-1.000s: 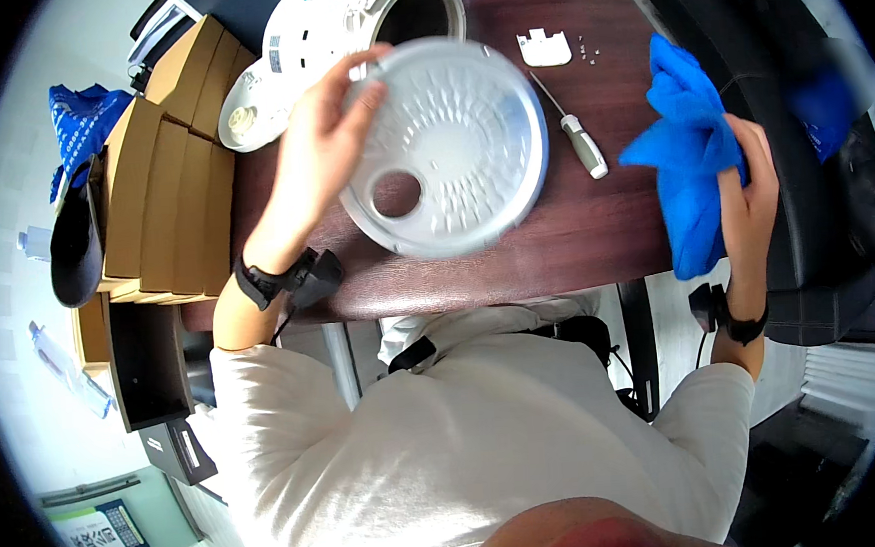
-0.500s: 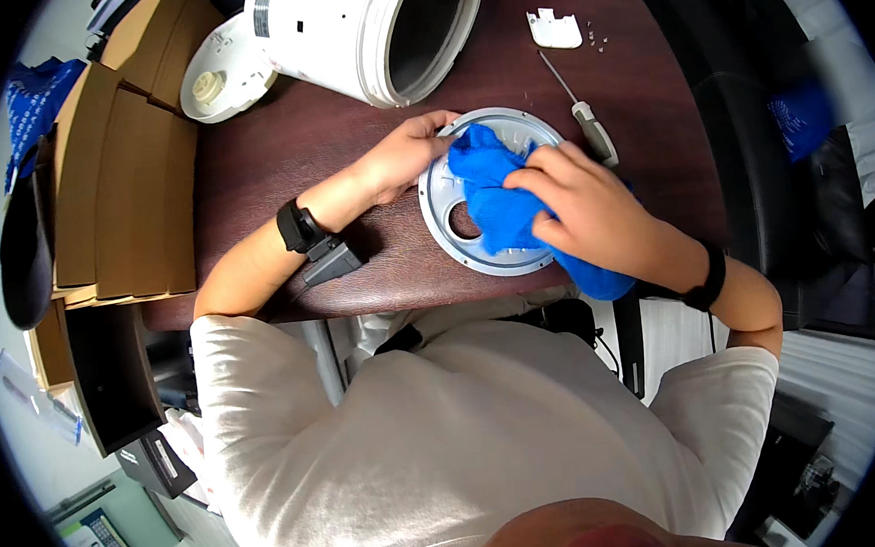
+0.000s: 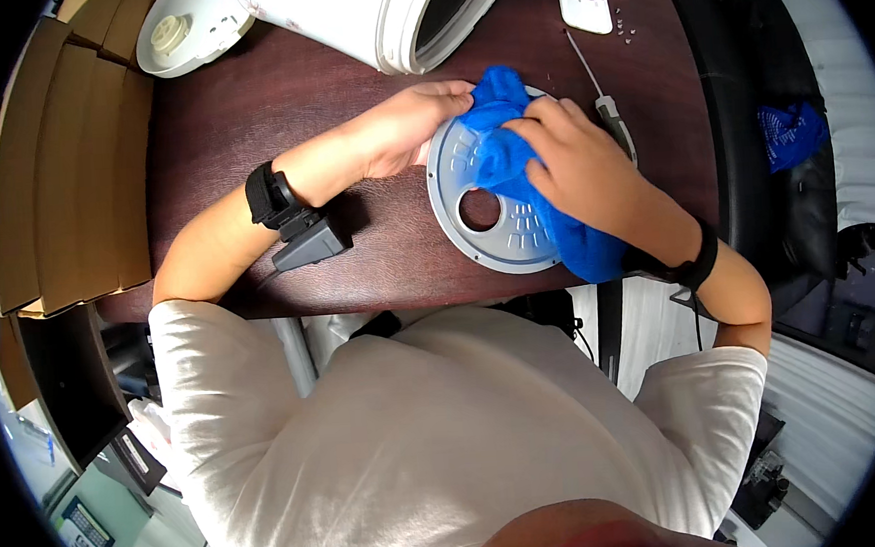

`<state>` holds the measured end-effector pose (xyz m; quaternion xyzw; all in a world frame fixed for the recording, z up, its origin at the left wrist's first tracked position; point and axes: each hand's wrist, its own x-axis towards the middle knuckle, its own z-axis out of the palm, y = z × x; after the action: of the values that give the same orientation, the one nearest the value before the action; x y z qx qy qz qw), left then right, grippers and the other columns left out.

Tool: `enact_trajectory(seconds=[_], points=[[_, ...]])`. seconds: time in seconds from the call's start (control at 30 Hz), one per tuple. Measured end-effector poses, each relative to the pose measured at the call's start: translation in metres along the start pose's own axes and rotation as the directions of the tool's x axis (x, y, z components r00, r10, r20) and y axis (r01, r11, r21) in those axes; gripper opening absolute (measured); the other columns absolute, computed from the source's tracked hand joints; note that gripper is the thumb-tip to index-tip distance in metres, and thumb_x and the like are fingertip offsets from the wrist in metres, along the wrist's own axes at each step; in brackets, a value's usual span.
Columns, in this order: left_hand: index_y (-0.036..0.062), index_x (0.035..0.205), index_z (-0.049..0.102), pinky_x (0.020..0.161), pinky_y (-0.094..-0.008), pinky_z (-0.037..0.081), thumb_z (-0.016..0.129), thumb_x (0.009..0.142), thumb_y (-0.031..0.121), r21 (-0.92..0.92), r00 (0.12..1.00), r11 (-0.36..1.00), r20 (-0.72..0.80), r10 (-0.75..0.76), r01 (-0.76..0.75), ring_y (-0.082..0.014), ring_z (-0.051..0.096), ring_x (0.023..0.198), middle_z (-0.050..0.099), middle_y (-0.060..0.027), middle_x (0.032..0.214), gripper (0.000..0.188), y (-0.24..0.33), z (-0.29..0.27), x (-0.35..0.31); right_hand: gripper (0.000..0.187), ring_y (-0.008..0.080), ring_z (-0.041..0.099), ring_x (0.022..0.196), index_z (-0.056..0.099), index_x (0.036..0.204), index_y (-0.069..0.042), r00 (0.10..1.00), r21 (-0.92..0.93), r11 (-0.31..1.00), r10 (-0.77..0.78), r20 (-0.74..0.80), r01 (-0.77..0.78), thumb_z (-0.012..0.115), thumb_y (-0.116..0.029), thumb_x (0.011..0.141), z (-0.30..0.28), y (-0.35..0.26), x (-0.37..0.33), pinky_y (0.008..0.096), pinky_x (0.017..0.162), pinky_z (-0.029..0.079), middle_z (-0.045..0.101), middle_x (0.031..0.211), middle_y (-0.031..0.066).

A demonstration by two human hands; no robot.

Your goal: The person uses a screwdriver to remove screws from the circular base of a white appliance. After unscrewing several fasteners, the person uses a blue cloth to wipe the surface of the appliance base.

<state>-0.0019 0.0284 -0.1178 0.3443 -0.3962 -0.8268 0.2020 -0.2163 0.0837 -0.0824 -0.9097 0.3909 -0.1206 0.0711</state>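
Observation:
A round grey disc (image 3: 508, 247) with a hole and rows of small slots lies near the front of the table. My left hand (image 3: 417, 126) grips its upper left rim, thumb toward the cloth. Bunched across the disc's far and right part is a blue cloth (image 3: 507, 157), which hides much of the surface there. My right hand (image 3: 588, 172) holds that cloth with bent fingers and presses it onto the disc. The cloth's loose end hangs past the disc's lower right side.
Beyond the disc lies a white bucket-like container (image 3: 342, 17) on its side, with a white lid (image 3: 194, 33) to its left. A screwdriver (image 3: 610, 117) rests right of the disc; a white plastic piece (image 3: 585, 10) and several tiny parts sit farther back. Cardboard boxes (image 3: 81, 185) line the left.
My right hand has shifted the cloth up toward the far rim beside my left fingers, uncovering slots near the hole. The whole view has shifted slightly.

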Motion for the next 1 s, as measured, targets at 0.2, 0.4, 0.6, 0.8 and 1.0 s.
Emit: enact_trajectory(seconds=[0.2, 0.4, 0.6, 0.8, 1.0], points=[[0.0007, 0.118, 0.047, 0.069, -0.0239, 0.059, 0.040, 0.099, 0.013, -0.034, 0.999, 0.999, 0.033, 0.001, 0.000, -0.0126, 0.066, 0.084, 0.061, -0.0093, 0.101, 0.023, -0.003, -0.006, 0.005, 0.032, 0.0318, 0.052, 0.089, 0.058, 0.110, -0.001, 0.979, 0.021, 0.999, 0.030, 0.202, -0.035, 0.055, -0.004, 0.078, -0.025, -0.003, -0.030, 0.0369, 0.076, 0.048, 0.054, 0.102, 0.0124], [0.0005, 0.116, 0.049, 0.064, -0.0214, 0.059, 0.040, 0.099, 0.013, -0.009, 1.000, 1.000, 0.008, 0.018, -0.018, -0.0106, 0.066, 0.080, 0.061, -0.0080, 0.100, 0.023, -0.005, 0.000, 0.009, 0.037, 0.0297, 0.050, 0.094, 0.060, 0.106, -0.002, 0.961, 0.134, 0.977, -0.190, 0.203, 0.165, 0.058, 0.001, 0.069, -0.011, -0.033, -0.022, 0.0358, 0.083, 0.045, 0.054, 0.102, 0.0105], [0.0024, 0.119, 0.048, 0.062, -0.0203, 0.058, 0.038, 0.100, 0.013, 0.008, 0.999, 1.000, -0.036, 0.018, -0.018, -0.0071, 0.065, 0.078, 0.060, -0.0055, 0.098, 0.024, -0.004, 0.002, 0.001, 0.029, 0.0275, 0.051, 0.097, 0.060, 0.102, -0.003, 0.979, -0.037, 0.982, -0.181, 0.089, 0.185, 0.057, -0.001, 0.073, -0.007, -0.018, 0.019, 0.0358, 0.085, 0.045, 0.054, 0.101, 0.0104], [0.0003, 0.125, 0.044, 0.077, -0.0274, 0.057, 0.038, 0.097, 0.008, -0.022, 0.998, 1.000, -0.062, -0.022, 0.021, -0.0144, 0.063, 0.090, 0.058, -0.0106, 0.109, 0.029, 0.002, 0.004, -0.001, 0.031, 0.0288, 0.051, 0.100, 0.061, 0.103, -0.003, 0.979, 0.038, 0.980, -0.196, 0.062, 0.194, 0.058, -0.002, 0.073, 0.002, -0.027, 0.028, 0.0358, 0.089, 0.045, 0.056, 0.106, 0.0100], [-0.0004, 0.116, 0.052, 0.073, -0.0307, 0.057, 0.039, 0.094, 0.004, 0.057, 1.000, 0.998, 0.001, 0.009, -0.009, -0.0166, 0.062, 0.091, 0.060, -0.0118, 0.102, 0.026, -0.007, -0.005, 0.010, 0.029, 0.0239, 0.051, 0.101, 0.064, 0.101, -0.006, 0.937, 0.026, 0.938, -0.346, 0.050, 0.345, 0.058, -0.008, 0.072, 0.033, -0.029, 0.008, 0.0326, 0.085, 0.047, 0.058, 0.109, 0.0068]])
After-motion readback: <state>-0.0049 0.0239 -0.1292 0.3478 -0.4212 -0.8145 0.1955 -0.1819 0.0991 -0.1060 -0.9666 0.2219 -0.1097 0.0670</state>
